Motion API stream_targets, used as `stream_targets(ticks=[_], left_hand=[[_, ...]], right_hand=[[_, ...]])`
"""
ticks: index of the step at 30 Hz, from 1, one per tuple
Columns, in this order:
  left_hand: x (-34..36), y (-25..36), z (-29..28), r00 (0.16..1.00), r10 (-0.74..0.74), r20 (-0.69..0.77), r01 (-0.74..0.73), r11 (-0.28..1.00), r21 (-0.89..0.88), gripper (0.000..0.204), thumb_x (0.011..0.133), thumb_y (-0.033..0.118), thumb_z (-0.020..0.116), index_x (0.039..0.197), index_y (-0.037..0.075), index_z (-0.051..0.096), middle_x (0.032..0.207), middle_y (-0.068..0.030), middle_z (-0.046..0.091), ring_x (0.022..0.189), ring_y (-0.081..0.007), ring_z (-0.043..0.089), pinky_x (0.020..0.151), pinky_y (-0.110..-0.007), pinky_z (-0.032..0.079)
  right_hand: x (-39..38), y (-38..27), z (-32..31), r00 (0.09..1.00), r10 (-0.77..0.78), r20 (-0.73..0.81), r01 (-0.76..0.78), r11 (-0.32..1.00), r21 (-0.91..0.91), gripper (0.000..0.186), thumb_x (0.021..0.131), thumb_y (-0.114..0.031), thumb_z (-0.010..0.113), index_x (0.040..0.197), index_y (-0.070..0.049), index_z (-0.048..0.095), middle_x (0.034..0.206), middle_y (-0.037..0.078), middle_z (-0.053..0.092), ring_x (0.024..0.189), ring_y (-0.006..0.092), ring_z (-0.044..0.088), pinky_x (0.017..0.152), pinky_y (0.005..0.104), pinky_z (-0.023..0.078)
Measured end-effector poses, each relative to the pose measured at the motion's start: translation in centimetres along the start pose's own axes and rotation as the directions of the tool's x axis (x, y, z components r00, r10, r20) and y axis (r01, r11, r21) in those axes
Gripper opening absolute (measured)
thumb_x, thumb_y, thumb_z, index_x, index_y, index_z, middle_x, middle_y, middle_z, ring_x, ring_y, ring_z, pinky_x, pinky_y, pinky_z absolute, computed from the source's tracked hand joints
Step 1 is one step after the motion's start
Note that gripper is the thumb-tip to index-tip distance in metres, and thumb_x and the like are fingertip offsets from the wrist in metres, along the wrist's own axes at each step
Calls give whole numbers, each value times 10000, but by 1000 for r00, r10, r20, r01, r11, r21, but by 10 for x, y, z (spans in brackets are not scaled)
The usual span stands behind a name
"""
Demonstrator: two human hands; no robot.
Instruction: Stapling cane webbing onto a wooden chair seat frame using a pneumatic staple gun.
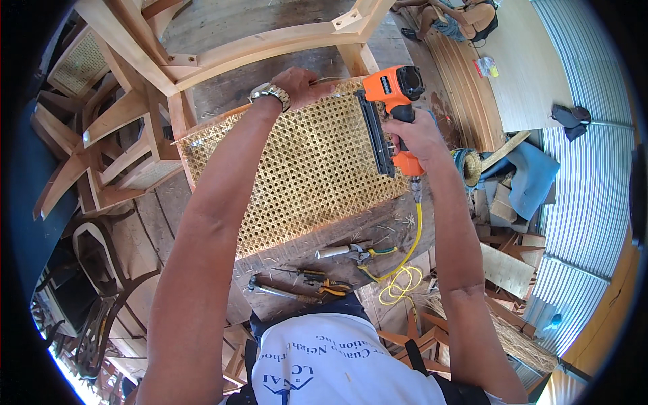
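Observation:
A sheet of woven cane webbing (304,172) covers the seat of a wooden chair frame (256,46). My left hand (297,86), with a metal watch at its wrist, grips the webbing's far edge, its thumb stretched to the right. A thin loose strand shows beside it; the other fingers are partly hidden. My right hand (417,138) is closed round the handle of an orange and black pneumatic staple gun (386,84). The tool's nose is near the far right corner of the webbing. From its base a yellow air hose (417,233) runs down toward me.
Nearer me on the bench lie a hammer (280,290), yellow-handled pliers (331,287) and cutters (364,253). Chair frames (115,145) crowd the left. At right are a cane roll (469,165) and a corrugated wall (584,202). Another person (466,20) sits at the far right.

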State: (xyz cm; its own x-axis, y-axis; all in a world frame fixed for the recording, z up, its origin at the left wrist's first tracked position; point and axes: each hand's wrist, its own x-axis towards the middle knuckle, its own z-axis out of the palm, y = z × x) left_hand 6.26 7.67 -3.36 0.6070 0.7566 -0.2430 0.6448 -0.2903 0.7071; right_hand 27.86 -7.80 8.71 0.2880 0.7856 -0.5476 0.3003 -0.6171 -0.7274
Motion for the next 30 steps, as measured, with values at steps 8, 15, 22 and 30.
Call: stream_targets(ticks=[8, 15, 22, 30], left_hand=[[0, 3, -3, 998, -27, 51, 26, 999, 23, 625, 861, 717, 550, 954, 136, 760, 846, -108, 733, 897, -290, 710, 831, -414, 533], [-2, 9, -2, 999, -38, 39, 35, 996, 81, 633, 867, 715, 535, 940, 125, 756, 861, -115, 736, 916, -299, 710, 837, -417, 536], [-2, 15, -8, 998, -40, 49, 34, 991, 126, 617, 879, 685, 528, 941, 111, 745, 884, -115, 743, 907, -303, 713, 842, -418, 539], [0, 4, 1, 1000, -8, 6, 8, 995, 102, 671, 872, 721, 508, 940, 96, 743, 850, -129, 733, 907, -301, 709, 838, -411, 534]], right_hand=[[5, -1, 2, 999, -35, 26, 36, 999, -27, 74, 793, -74, 662, 799, -57, 590, 629, 5, 555, 528, 108, 531, 508, 296, 464], [8, 1, 15, 1000, 9, -18, -10, 999, -37, 75, 789, -67, 657, 797, -54, 584, 633, 15, 557, 524, 117, 535, 505, 293, 460], [9, 3, 33, 990, 3, -139, -13, 997, -73, 121, 822, -115, 658, 866, -4, 634, 651, 44, 595, 524, 142, 580, 512, 335, 484], [6, 7, -8, 994, -107, -3, 107, 994, 39, 71, 788, -91, 684, 774, -40, 636, 620, 15, 579, 502, 122, 549, 499, 300, 478]])
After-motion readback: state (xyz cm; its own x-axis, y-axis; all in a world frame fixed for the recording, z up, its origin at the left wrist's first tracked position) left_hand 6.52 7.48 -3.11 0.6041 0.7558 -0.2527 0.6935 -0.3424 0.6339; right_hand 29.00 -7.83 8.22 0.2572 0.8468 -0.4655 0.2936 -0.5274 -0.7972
